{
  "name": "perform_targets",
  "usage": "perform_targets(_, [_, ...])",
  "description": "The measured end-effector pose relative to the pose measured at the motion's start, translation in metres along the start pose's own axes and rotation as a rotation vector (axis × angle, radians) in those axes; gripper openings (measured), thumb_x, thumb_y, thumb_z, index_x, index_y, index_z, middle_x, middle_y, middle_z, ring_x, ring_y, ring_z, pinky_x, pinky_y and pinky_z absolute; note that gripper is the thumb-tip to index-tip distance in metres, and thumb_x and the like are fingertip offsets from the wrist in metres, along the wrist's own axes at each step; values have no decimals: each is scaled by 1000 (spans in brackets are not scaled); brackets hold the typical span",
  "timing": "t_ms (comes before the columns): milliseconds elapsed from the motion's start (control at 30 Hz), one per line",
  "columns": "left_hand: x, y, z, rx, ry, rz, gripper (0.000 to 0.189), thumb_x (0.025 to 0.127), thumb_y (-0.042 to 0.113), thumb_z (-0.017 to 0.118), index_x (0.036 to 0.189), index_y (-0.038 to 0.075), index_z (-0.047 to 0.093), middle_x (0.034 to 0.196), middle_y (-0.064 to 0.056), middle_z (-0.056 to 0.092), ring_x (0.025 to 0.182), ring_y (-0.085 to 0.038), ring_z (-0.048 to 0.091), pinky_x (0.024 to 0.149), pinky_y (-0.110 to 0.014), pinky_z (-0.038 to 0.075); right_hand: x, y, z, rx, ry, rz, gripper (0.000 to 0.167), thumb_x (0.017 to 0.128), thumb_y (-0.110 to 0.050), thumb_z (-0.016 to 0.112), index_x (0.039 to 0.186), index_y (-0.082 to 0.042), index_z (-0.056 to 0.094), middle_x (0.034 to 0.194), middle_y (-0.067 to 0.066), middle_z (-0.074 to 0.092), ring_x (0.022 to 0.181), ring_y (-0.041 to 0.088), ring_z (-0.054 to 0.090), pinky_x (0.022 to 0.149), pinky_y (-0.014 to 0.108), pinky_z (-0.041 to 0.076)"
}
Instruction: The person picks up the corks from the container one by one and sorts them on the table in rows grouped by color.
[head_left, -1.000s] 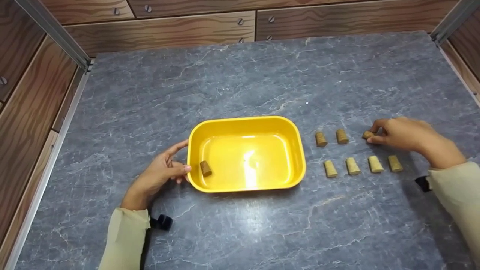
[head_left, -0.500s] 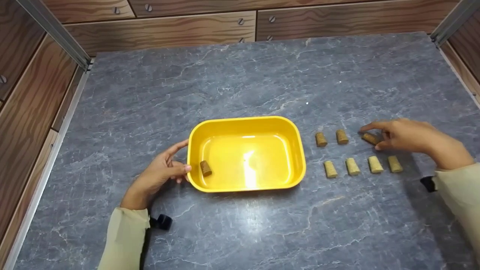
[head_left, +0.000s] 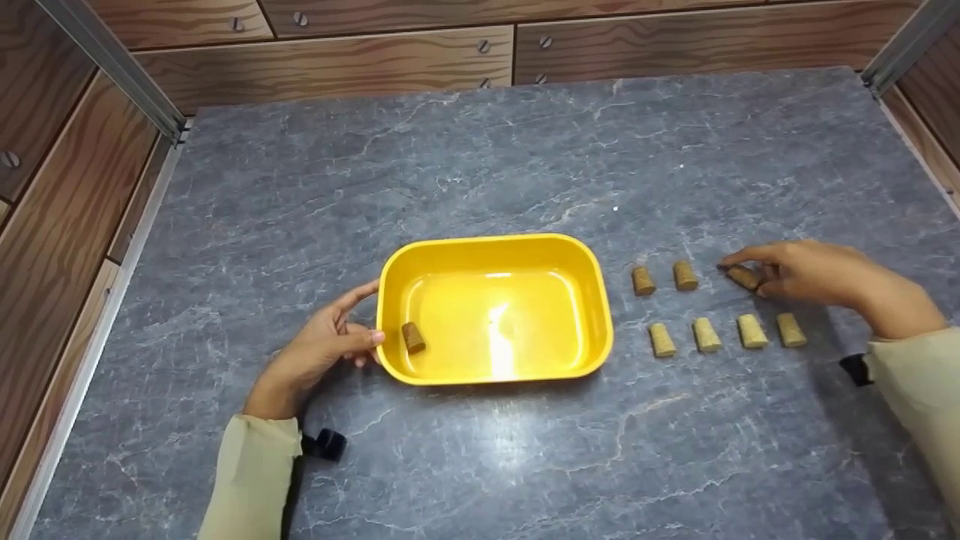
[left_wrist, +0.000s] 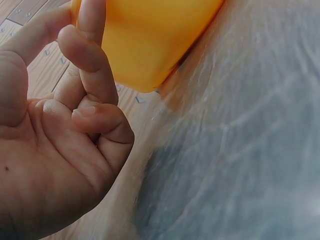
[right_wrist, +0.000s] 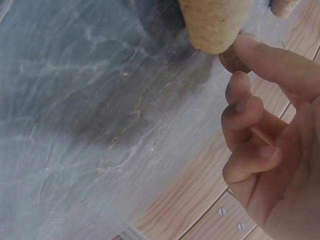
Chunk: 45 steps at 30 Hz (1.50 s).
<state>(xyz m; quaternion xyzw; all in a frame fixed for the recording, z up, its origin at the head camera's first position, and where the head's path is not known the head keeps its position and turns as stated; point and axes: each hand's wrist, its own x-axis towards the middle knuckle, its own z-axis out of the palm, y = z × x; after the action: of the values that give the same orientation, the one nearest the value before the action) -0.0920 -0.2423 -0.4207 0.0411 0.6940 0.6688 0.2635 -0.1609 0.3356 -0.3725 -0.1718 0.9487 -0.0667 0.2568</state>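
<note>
My left hand (head_left: 322, 341) holds the left end of a yellow plastic tub (head_left: 495, 373), its thumb at the rim and its index finger along the outer wall. Inside the tub, at its left, lies a brown cork stopper (head_left: 413, 338). Over on the right, my right hand (head_left: 817, 274) has thumb and index finger around another brown cork stopper (head_left: 743, 277), which lies at a slant. The right wrist view shows the thumb against that stopper's end (right_wrist: 234, 61), partly hidden behind a paler stopper (right_wrist: 215, 25). The other fingers of the right hand are curled.
Two brown stoppers (head_left: 685, 275) lie between the tub and my right hand. Nearer the front is a row of several paler stoppers (head_left: 706, 334). The grey marbled tabletop (head_left: 480, 165) is bordered by wood-patterned panels (head_left: 322, 71) at the back and sides.
The right hand's fingers have spread along the brown stopper, which has turned from end-on to a slant. The hand has drawn slightly right. The left hand and tub hold still.
</note>
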Motion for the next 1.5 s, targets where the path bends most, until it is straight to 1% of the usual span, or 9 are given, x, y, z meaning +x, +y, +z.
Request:
perform_targets(67, [0,0,0,-5,-2,4,83,87,8,70,153,5,20,66,6,70,51,-6,55,54,-19,47,0,1,0,14,2,4,53,89,-6,58,140,-18,51,82,3,58,59,15,44,53,31,34])
perform_targets(200, [0,1,0,-9,-6,9,83,86,8,70,153,4,20,66,6,70,51,-6,55,54,-19,47,0,1,0,10,20,4,50,91,-6,57,139,-18,53,78,2,57,59,15,44,52,31,34])
perform_targets(433, [1,1,0,5,-4,1,81,87,7,68,153,5,20,67,7,70,52,-6,56,55,-20,46,4,-1,-1,-39,53,-10,43,90,-17,65,132,-12,56,87,4,63,66,14,50,56,33,40])
perform_targets(567, [0,0,0,9,-1,2,81,87,7,68,153,6,20,66,6,70,52,-6,55,55,-20,46,7,-3,-2,-36,50,4,44,91,-23,65,131,-8,56,91,7,64,67,14,52,56,34,42])
perform_targets(700, [-1,0,0,2,-8,6,82,87,8,69,153,5,20,66,6,70,52,-6,55,55,-20,46,9,-5,-2,-29,42,11,45,91,-27,64,130,-5,55,91,8,64,70,15,55,57,35,43])
perform_targets(900, [0,0,0,4,-9,11,83,87,10,70,153,5,20,65,7,69,52,-6,55,55,-20,46,11,-8,-4,-23,46,23,45,92,-30,64,128,-4,56,90,8,63,72,16,55,60,37,44])
perform_targets(1133, [1,0,1,-1,-8,8,82,87,7,68,153,5,20,65,7,70,52,-6,55,54,-19,46,13,-8,-2,-26,60,16,42,90,-26,65,126,-4,57,86,6,61,71,16,53,60,37,43])
perform_targets(1400, [1,0,2,-2,6,0,81,87,5,67,153,6,20,65,7,70,51,-6,56,54,-19,45,12,-7,1,-46,46,34,46,92,-28,64,130,-6,53,84,7,60,69,17,52,60,41,44])
perform_targets(1500, [1,1,2,-5,4,2,82,87,4,67,153,5,19,66,7,70,51,-6,56,54,-19,46,11,-8,0,-35,45,31,50,91,-30,64,133,-6,50,86,6,61,69,16,53,60,40,44])
